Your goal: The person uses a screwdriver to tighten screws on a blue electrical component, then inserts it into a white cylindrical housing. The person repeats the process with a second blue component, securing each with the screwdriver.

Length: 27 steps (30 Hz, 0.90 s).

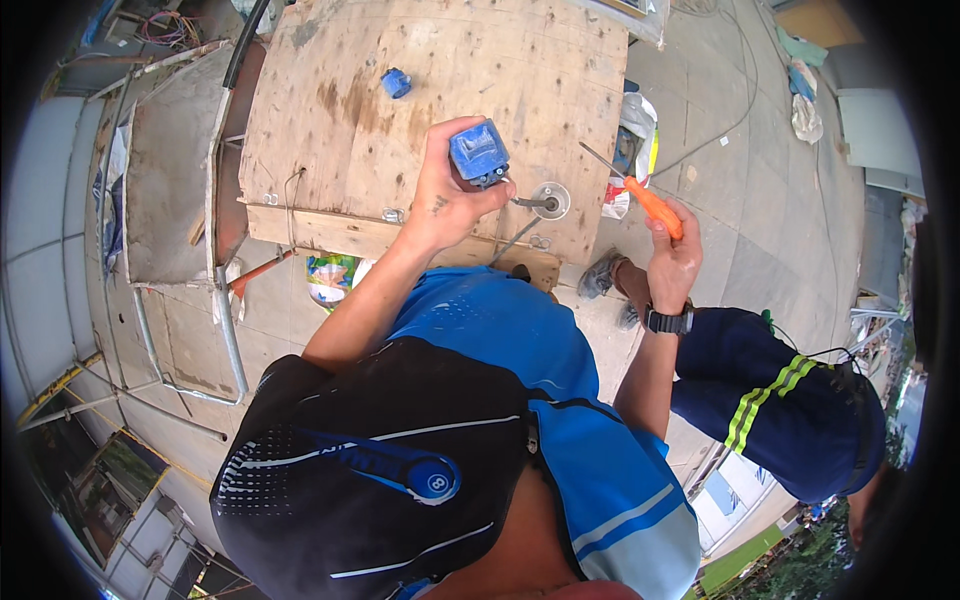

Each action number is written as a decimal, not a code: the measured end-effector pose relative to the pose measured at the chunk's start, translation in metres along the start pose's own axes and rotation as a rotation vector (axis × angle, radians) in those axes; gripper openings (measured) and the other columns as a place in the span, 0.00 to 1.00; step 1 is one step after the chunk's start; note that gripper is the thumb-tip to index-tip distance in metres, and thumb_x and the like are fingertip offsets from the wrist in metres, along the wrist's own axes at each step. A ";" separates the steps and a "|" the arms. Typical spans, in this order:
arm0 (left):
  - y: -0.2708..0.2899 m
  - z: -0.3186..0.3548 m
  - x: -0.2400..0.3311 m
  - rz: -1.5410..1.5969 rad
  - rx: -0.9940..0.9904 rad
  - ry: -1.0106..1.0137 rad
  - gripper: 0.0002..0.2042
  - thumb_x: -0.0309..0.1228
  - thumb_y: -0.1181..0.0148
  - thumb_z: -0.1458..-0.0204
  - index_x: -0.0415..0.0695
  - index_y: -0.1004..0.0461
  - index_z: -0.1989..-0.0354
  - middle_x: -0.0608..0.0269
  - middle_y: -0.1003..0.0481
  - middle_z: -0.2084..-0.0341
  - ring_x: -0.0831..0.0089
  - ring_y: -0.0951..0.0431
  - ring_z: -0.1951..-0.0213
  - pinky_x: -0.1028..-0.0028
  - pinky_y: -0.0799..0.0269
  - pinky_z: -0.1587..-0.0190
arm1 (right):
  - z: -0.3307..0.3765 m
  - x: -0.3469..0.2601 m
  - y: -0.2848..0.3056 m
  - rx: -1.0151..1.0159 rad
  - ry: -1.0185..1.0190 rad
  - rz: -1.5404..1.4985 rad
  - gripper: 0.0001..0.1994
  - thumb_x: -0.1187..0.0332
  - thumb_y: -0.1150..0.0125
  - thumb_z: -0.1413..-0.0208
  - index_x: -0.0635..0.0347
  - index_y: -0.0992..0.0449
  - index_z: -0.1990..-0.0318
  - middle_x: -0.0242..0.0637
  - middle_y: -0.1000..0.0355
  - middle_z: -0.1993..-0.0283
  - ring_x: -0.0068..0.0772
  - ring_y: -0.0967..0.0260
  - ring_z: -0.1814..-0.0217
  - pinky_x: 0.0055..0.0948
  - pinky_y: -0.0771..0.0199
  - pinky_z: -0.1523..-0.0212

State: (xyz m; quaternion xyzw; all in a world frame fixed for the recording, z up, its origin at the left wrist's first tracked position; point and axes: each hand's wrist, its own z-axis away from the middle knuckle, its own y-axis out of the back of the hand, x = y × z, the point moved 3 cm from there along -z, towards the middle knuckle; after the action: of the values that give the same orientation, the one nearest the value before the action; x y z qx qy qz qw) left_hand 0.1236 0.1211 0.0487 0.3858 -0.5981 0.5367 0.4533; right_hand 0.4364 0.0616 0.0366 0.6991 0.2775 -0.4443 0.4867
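My left hand (445, 205) is closed around a blue industrial electrical connector (479, 148), held up over the plywood work table (330, 170). Screw terminals show at its lower end. A grey cable (528, 203) runs from beside the connector through a round whitish collar (551, 188) at the table's near right edge. To the right, clear of the connector, my right hand (675, 258) grips a screwdriver (655, 207) by its orange handle. Its thin shaft points up and left, with the tip touching nothing. Farther back on the plywood lies a smaller blue connector part (396, 83).
At the right stands a person in dark clothing (790, 400) with yellow reflective stripes. A metal-framed panel (170, 180) is left of the table. Bags (635, 135) lie beside its right edge, and a colourful bag (330, 277) sits below its front. A cable (735, 110) crosses the floor.
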 end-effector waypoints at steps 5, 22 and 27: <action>-0.008 -0.005 -0.002 -0.081 -0.042 -0.066 0.37 0.13 0.33 0.55 0.45 0.46 0.39 0.57 0.29 0.58 0.71 0.22 0.60 0.69 0.22 0.57 | 0.023 -0.147 0.053 -0.136 0.396 0.137 0.12 0.80 0.43 0.39 0.69 0.26 0.49 0.50 0.30 0.44 0.38 0.26 0.48 0.29 0.26 0.48; -0.013 -0.001 0.005 -0.147 -0.041 -0.070 0.37 0.11 0.34 0.55 0.45 0.46 0.38 0.60 0.30 0.58 0.74 0.25 0.57 0.71 0.23 0.55 | 0.032 -0.221 0.033 -0.288 0.702 0.339 0.15 0.83 0.35 0.53 0.65 0.22 0.55 0.48 0.25 0.51 0.45 0.24 0.52 0.32 0.22 0.52; -0.012 -0.001 0.007 -0.161 -0.056 -0.083 0.37 0.11 0.35 0.55 0.46 0.46 0.38 0.60 0.31 0.57 0.74 0.26 0.56 0.71 0.24 0.54 | 0.030 -0.223 0.032 -0.310 0.718 0.362 0.16 0.84 0.35 0.53 0.65 0.22 0.55 0.48 0.26 0.50 0.46 0.25 0.52 0.33 0.22 0.52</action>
State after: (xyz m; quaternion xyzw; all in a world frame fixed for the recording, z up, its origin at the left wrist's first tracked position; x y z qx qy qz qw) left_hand 0.1329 0.1205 0.0588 0.4415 -0.5982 0.4652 0.4804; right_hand 0.3513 0.0322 0.2455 0.7653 0.3657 -0.0334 0.5287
